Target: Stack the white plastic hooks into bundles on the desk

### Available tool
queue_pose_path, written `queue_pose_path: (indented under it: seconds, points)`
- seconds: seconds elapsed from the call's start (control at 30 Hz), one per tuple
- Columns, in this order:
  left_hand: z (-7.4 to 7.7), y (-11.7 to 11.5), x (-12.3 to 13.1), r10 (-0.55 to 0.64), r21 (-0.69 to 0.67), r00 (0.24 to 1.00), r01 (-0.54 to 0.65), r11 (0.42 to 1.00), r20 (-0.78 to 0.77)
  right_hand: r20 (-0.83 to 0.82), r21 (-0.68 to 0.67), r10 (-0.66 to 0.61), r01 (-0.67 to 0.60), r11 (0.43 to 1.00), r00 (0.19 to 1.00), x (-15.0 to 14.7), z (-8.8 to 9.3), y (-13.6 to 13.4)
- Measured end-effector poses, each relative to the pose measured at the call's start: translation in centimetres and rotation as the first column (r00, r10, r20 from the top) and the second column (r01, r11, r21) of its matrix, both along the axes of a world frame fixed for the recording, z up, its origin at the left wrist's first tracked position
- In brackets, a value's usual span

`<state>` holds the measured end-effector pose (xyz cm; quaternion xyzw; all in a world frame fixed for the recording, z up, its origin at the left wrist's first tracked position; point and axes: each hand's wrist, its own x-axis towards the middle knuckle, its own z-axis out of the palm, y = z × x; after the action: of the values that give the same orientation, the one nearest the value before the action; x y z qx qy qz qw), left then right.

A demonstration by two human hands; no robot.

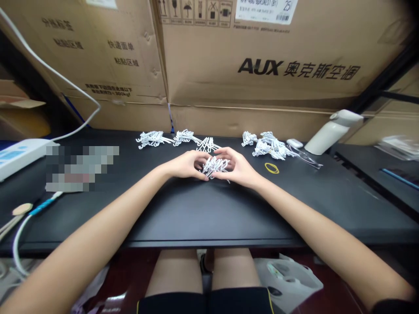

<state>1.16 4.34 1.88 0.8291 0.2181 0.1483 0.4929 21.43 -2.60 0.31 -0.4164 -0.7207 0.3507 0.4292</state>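
Head view: over the black surface (196,209), the person's left hand (188,165) and right hand (238,168) meet at 12 o'clock. Each grip is closed on a bundle of small white hooks (214,165), perhaps tiny hangers, pressed from both sides so the loose pieces stay together. A yellow rubber band (271,168) lies at 1 o'clock. Farther off, more white bundles (153,138) line the back edge beneath cardboard boxes (262,65).

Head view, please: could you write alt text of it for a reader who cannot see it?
The left hand and right hand hold one bundle of small white plastic pieces between them at a black table. Similar white bundles and a yellow rubber band lie beyond, before cardboard boxes.
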Motion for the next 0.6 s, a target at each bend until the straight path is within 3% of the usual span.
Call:
queue_pose_path:
  seconds: [0.27, 0.43, 0.6]
  points:
    - [1.0, 0.3, -0.8, 0.022, 0.165, 0.995, -0.005, 0.986, -0.101, 0.130, -0.041, 0.061, -0.056, 0.998, 0.990, 0.9, 0.6, 0.1]
    - [1.5, 0.9, -1.5, -0.021, 0.128, 0.993, 0.036, 0.991, -0.119, 0.048, -0.075, 0.007, -0.003, 0.997, 0.999, 0.7, 0.3, 0.4]
    - [1.7, 1.0, -1.6, 0.001, 0.207, 0.985, 0.035, 0.978, -0.171, 0.030, -0.117, 0.047, -0.043, 0.992, 0.998, 0.8, 0.5, 0.5]
